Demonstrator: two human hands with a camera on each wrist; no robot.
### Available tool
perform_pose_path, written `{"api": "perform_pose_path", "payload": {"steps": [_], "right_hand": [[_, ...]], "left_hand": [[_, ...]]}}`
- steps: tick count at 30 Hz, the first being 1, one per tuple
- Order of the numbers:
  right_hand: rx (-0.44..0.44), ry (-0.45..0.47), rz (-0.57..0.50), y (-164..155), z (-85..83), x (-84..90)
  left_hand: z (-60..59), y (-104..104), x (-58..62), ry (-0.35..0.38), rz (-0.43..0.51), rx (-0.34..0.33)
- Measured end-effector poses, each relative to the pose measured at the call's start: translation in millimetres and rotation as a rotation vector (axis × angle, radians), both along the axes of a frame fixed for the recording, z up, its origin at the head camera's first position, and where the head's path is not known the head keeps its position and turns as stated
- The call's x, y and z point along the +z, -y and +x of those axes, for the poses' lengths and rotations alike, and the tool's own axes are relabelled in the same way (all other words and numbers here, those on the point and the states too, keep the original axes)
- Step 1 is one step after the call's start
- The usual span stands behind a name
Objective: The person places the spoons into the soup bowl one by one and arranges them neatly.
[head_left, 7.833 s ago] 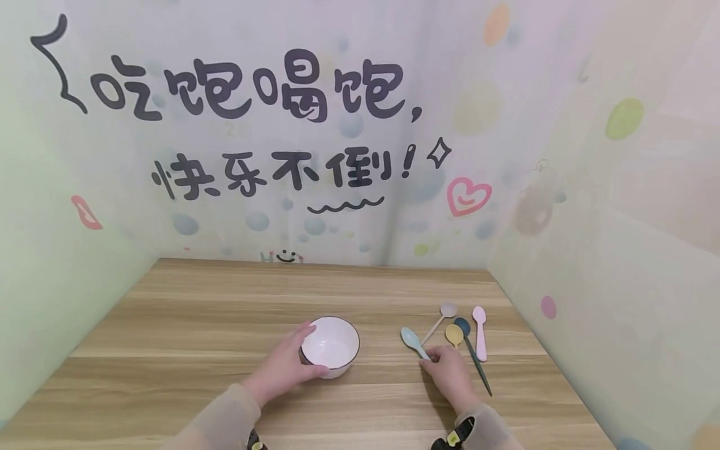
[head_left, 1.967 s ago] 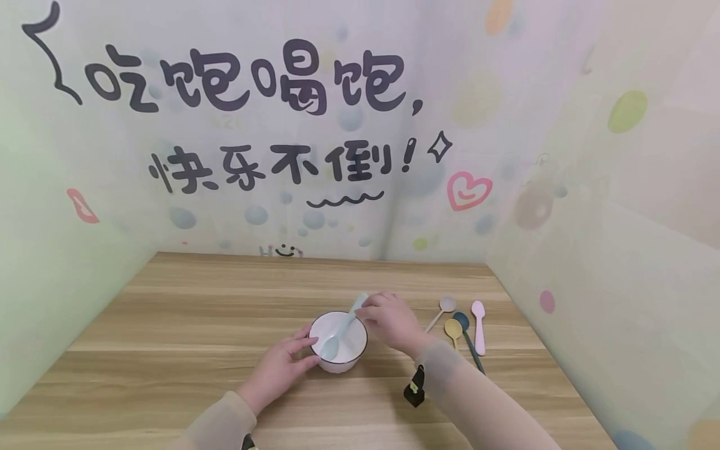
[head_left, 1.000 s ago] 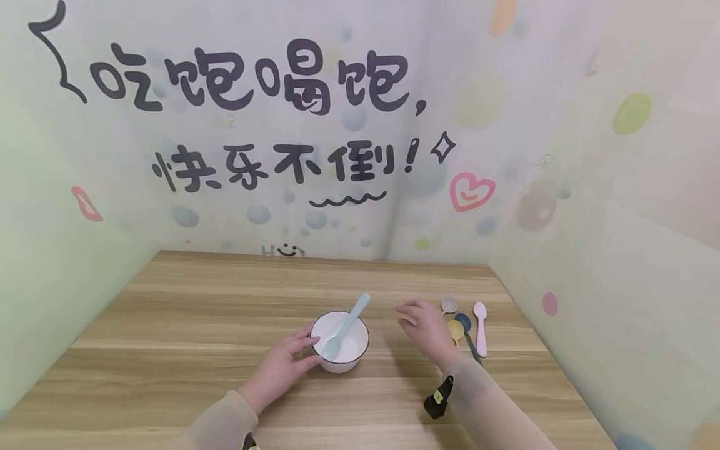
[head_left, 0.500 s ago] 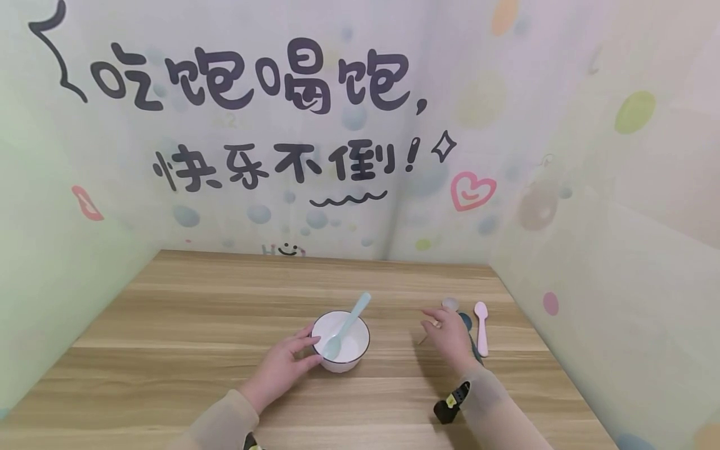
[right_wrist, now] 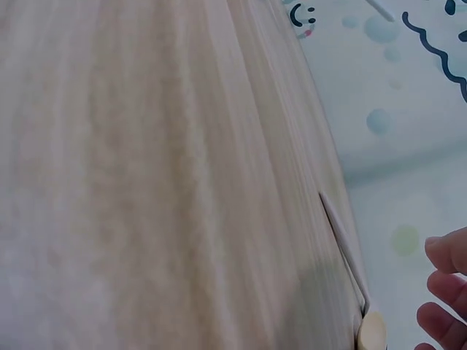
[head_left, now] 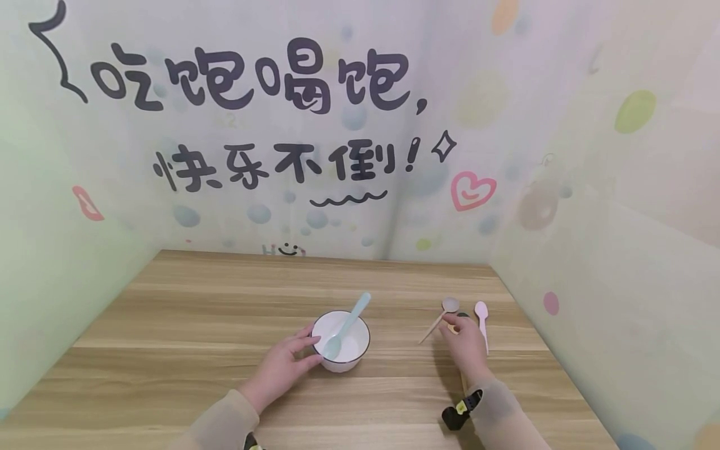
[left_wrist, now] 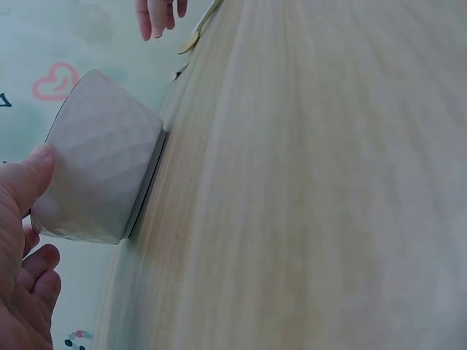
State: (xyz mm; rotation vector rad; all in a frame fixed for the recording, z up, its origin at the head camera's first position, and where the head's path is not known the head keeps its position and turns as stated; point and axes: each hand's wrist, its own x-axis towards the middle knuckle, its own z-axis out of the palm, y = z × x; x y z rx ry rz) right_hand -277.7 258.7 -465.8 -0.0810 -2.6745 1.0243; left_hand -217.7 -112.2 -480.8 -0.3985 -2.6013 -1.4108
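A white bowl (head_left: pixel 351 350) with a dark rim stands on the wooden table (head_left: pixel 197 325). A light blue spoon (head_left: pixel 349 322) leans in it, handle pointing up and right. My left hand (head_left: pixel 308 347) grips the bowl's left side; the left wrist view shows the thumb (left_wrist: pixel 25 182) pressed on the bowl's wall (left_wrist: pixel 98 175). My right hand (head_left: pixel 458 331) lies over the loose spoons to the right, fingers relaxed and holding nothing. Beside it are a beige spoon (head_left: pixel 449 305) and a pink spoon (head_left: pixel 481 314). In the right wrist view the fingertips (right_wrist: pixel 445 292) hover near the beige spoon (right_wrist: pixel 371 334).
Pastel walls with black lettering close the table in at the back (head_left: pixel 281 156), left and right (head_left: pixel 590 281). Bare wood stretches behind and left of the bowl. A black wrist strap (head_left: pixel 457 414) sits on my right forearm.
My right hand let go of the light blue spoon in the bowl and moved right onto the loose spoons, now covering the yellow and dark blue ones. The left hand and the bowl stayed put.
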Motion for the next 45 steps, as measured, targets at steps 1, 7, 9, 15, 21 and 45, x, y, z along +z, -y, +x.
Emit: {"api": "perform_pose_path", "payload": {"steps": [1, 7, 9, 15, 21, 45], "right_hand": [[-0.004, 0.0, -0.006, -1.4, 0.7, -1.0], [-0.042, 0.029, -0.043, -7.3, 5.2, -4.7], [-0.066, 0.041, -0.048, -9.1, 6.3, -6.7], [-0.112, 0.086, -0.079, -13.3, 9.2, -12.4], [-0.114, 0.104, -0.097, -15.8, 13.7, -15.4], [-0.167, 0.213, -0.035, -19.4, 27.2, -14.6]], "left_hand": [[0.0, -0.1, 0.1, 0.0, 0.002, 0.0], [0.4, -0.2, 0.7, 0.021, 0.012, -0.003], [0.1, 0.0, 0.2, 0.026, 0.009, -0.004], [-0.2, 0.2, -0.1, 0.033, 0.012, -0.006], [-0.3, 0.3, -0.1, 0.031, 0.009, -0.006], [1.1, -1.1, 1.5, 0.032, 0.008, 0.011]]}}
